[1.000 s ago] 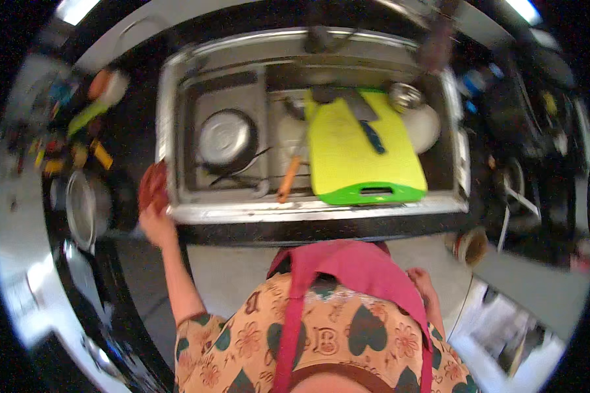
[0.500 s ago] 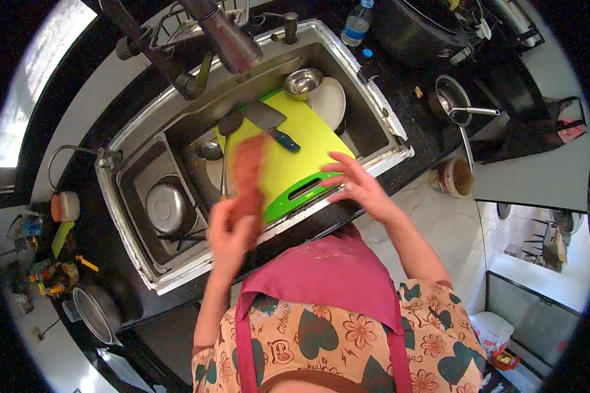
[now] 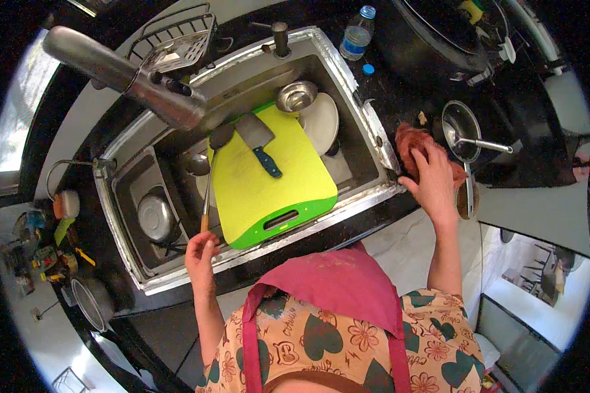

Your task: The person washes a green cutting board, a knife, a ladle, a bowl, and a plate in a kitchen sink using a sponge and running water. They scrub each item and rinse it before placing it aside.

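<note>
My right hand (image 3: pixel 434 185) presses a reddish-brown cloth (image 3: pixel 410 139) onto the dark counter right of the sink, fingers bent over it. My left hand (image 3: pixel 202 254) is loosely closed at the sink's front rim. Its fingers meet the end of a long-handled turner's wooden handle (image 3: pixel 206 221); whether they touch it is unclear. The turner's dark head lies on a yellow-green cutting board (image 3: pixel 295 187) laid over the sink. A cleaver (image 3: pixel 255 133) with a dark blue handle rests on the board.
The sink (image 3: pixel 358 188) holds a steel bowl (image 3: pixel 296 97), a white plate (image 3: pixel 322 124) and a pot (image 3: pixel 156 216). A faucet (image 3: pixel 128 77) overhangs it. On the right counter stand a water bottle (image 3: pixel 357 34), a saucepan (image 3: pixel 461 123) and a large black pot (image 3: pixel 432 46).
The reddish-brown cloth has gone from my left hand over the board to my right hand on the right counter. My left hand has lowered to the sink's front rim.
</note>
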Tool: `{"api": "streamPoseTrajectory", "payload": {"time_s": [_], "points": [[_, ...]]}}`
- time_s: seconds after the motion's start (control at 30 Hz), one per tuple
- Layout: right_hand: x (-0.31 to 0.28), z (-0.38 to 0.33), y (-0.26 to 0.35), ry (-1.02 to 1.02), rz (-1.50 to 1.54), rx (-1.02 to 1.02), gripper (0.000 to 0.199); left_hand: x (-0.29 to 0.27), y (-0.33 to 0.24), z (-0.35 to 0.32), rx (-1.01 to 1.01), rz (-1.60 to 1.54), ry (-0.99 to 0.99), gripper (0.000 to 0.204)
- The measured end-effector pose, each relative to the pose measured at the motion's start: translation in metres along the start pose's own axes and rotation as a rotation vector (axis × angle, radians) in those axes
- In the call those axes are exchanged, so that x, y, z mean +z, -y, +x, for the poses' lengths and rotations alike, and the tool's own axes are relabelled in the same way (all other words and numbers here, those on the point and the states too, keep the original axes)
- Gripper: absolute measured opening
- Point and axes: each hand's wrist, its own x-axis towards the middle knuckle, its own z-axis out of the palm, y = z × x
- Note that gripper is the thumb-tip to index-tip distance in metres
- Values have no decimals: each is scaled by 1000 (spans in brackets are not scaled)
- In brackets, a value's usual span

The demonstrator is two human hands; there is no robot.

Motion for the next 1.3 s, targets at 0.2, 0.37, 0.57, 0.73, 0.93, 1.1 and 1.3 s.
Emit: {"api": "streamPoseTrajectory", "payload": {"time_s": [0.2, 0.37, 0.57, 0.73, 0.93, 1.1, 1.3], "points": [[46, 98, -15, -114, 526, 40, 69, 33, 7, -16, -82, -76, -172, 18], [140, 226, -27, -287, 663, 204, 104, 67, -8, -24, 28, -17, -84, 12], [177, 300, -18, -467, 836, 279, 101, 65, 0, -43, -52, 46, -106, 11], [148, 283, 0, -362, 620, 185, 78, 52, 10, -36, -52, 60, -130, 11], [66, 194, 62, -311, 593, -411, 67, 90, -5, 56, 218, 611, -9, 29], [48, 131, 97, -213, 417, -557, 69, 165, 2, 128, 360, 1003, 114, 48], [40, 89, 119, -188, 137, -655, 61, 151, 36, 160, 68, 988, 79, 52]]}}
